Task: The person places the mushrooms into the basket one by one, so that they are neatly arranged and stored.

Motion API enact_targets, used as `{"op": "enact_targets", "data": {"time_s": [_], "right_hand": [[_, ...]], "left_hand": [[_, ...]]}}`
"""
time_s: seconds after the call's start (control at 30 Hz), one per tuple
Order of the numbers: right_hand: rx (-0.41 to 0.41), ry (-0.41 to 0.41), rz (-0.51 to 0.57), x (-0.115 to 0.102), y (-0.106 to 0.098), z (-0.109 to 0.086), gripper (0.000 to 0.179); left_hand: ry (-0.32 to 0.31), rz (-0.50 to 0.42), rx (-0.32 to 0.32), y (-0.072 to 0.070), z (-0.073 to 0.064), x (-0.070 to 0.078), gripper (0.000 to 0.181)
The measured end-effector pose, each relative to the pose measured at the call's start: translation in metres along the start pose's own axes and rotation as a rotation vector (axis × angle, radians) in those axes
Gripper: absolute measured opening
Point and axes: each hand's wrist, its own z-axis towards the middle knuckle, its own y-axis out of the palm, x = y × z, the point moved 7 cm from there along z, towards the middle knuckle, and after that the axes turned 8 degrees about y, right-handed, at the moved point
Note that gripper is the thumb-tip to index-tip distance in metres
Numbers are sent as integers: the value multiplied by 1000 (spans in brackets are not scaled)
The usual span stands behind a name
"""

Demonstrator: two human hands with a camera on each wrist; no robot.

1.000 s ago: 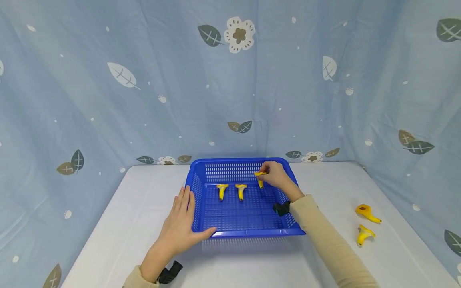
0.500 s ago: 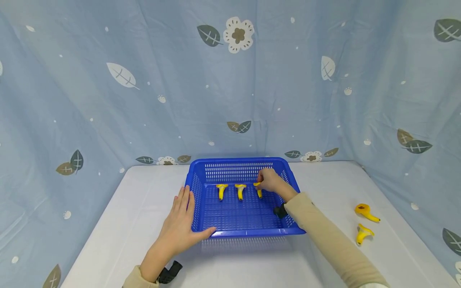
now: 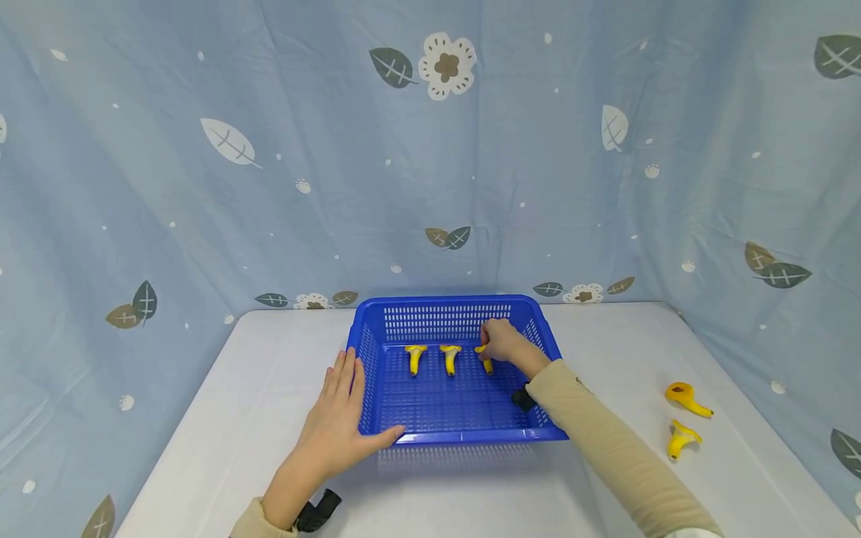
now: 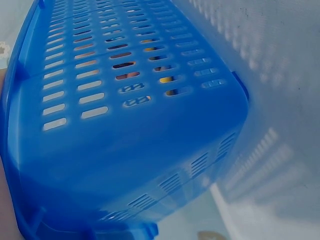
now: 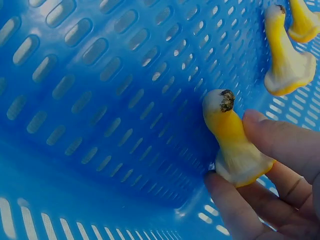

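Inside a blue plastic basket [image 3: 464, 436], my right hand [image 3: 503, 341] pinches a yellow mushroom [image 5: 232, 142] between thumb and fingers, low by the basket floor. Its dark cut end and pale flared cap show in the right wrist view. Two more mushrooms lie to its left in a row, the middle mushroom [image 3: 451, 360] and the leftmost mushroom [image 3: 415, 360], stems toward me. My left hand [image 3: 336, 426] rests at the basket's front left corner with straight fingers along the left rim and the thumb on the front rim. The left wrist view shows mostly the basket's slotted outer wall [image 4: 130, 135].
On the white table [image 3: 625, 336], right of the basket, lie two more yellow mushrooms, a farther mushroom [image 3: 688, 399] and a nearer mushroom [image 3: 682, 439]. A blue curtain [image 3: 323, 187] with leaves and flowers hangs behind the table and along its sides.
My right hand has lowered the mushroom toward the basket floor, in line with the other two, and keeps hold of it. The left hand stays in place.
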Motion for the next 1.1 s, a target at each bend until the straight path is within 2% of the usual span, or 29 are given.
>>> {"op": "enact_targets", "data": {"time_s": [0.43,1.1], "right_hand": [[-4,11,23,3,1,2,19],[-7,-6,101,1,-7,1,32]], "left_hand": [[5,6,9,-1,0,1,124],[0,-1,-1,0,0,1,125]]}}
